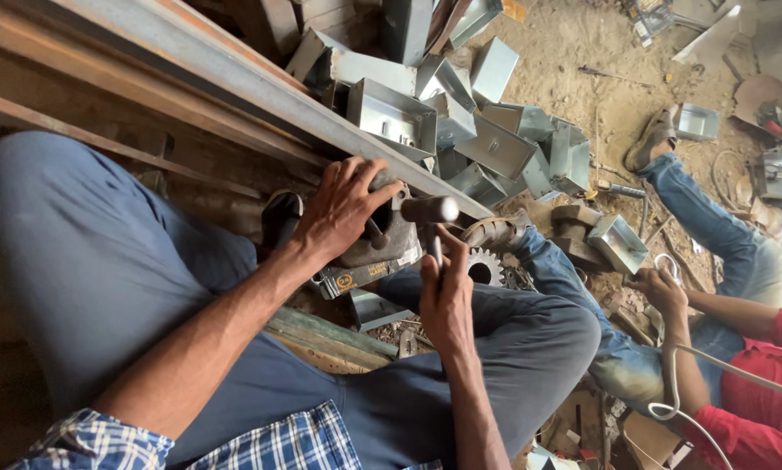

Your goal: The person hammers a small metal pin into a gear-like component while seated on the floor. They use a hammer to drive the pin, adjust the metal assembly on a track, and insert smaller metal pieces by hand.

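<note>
Hammer (pixel 429 211) up in your right hand (pixel 446 296), fingers curled tight round the thin handle, dull round steel head sitting just above the knuckles. Your left hand (pixel 343 209) is clamped over the dark metal block (pixel 389 237), fingers wrapped across its top and thumb down the side, pinning it against the long grey steel beam (pixel 260 83) that runs from ten o'clock down to the block. The block sits dead centre, right on the beam's lower edge, with a yellow-and-black tape measure (pixel 366 271) tucked just under it at six o'clock.

Risk as I read it: your left fingertips lie very near the hammer head, so a glancing blow off that smooth, worn block could catch them. The block looks heavy and only hand-held; a hard knock may skid it off the beam edge onto your thigh.

At twelve o'clock, a heap of folded sheet-metal boxes (pixel 391 117), bright galvanised grey, sharp cut edges, tumbled every way. A toothed gear (pixel 485 265) lies just beside your right hand at three o'clock. Farther out at three, another person's hand (pixel 661 289), red sleeve behind it, rests near a white cable (pixel 674 374) on the dusty dirt floor (pixel 582 52).
</note>
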